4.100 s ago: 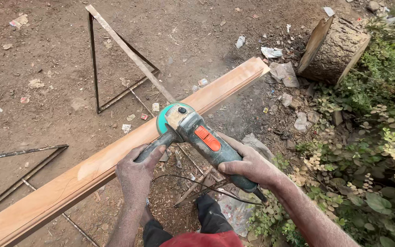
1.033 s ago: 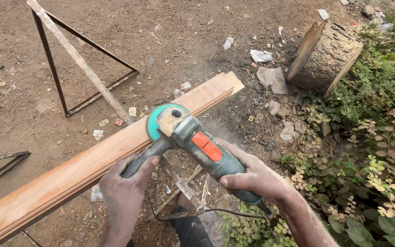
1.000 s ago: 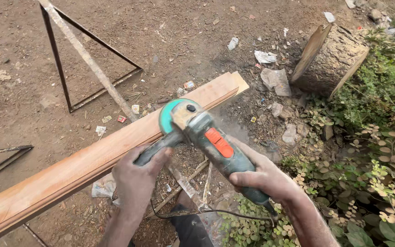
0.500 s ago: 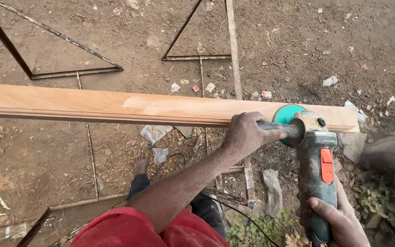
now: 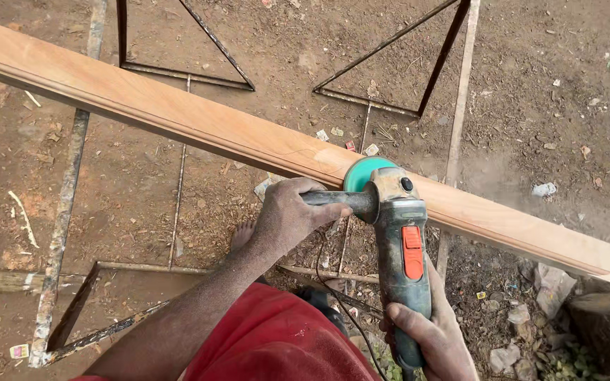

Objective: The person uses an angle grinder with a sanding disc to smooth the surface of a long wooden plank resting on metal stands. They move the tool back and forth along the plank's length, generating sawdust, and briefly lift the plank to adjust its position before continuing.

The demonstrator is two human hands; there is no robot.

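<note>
While our left hand [image 5: 292,213] wraps the grinder's [image 5: 398,240] side handle, our right hand [image 5: 438,337] grips its body. It looks heavy and rigid against the stiff wooden plank [image 5: 248,137].

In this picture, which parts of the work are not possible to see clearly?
Head view only:
- The disc under the angle grinder: its green guard and body cover it, so contact with the wooden plank is not visible.
- The plank's left end: cut off by the frame edge.
- The right hand: its wrist leaves the bottom edge.
- The side handle: mostly wrapped by the left hand.
- The plank's supports: hidden below it.
</note>
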